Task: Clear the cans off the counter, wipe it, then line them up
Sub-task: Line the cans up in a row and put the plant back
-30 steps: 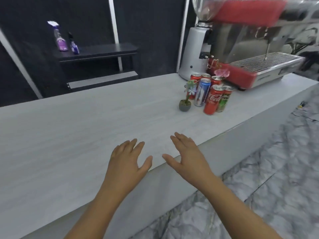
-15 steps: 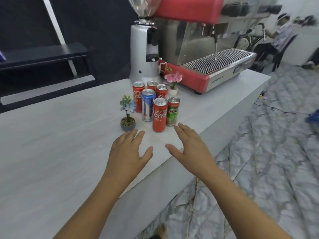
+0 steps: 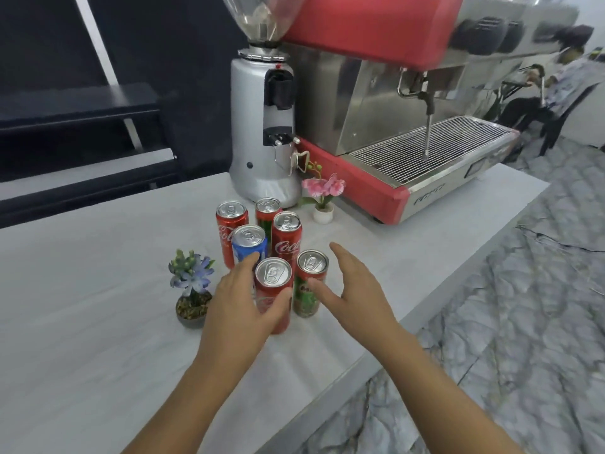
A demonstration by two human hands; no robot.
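Several slim drink cans stand in a tight cluster on the white counter [image 3: 82, 322]. In front are a red can [image 3: 273, 276] and a green-and-red can [image 3: 311, 267]. Behind them are a blue can [image 3: 248, 239] and three more, mostly red, such as the middle one [image 3: 287, 237]. My left hand [image 3: 235, 309] wraps the front red can, with the fingers on its left side and the thumb across its front. The can still stands on the counter. My right hand [image 3: 357, 290] is spread beside the green-and-red can, thumb at its side.
A small pot of blue flowers [image 3: 191, 290] sits just left of my left hand. A pink orchid pot [image 3: 322, 198], a silver coffee grinder [image 3: 262, 142] and a red espresso machine [image 3: 409, 132] stand behind the cans. The counter edge drops to marble floor on the right. People sit far right.
The view has swung toward the cans and closer. Both hands moved forward from near the counter's front edge to the cluster. My left hand closed round the front red can.
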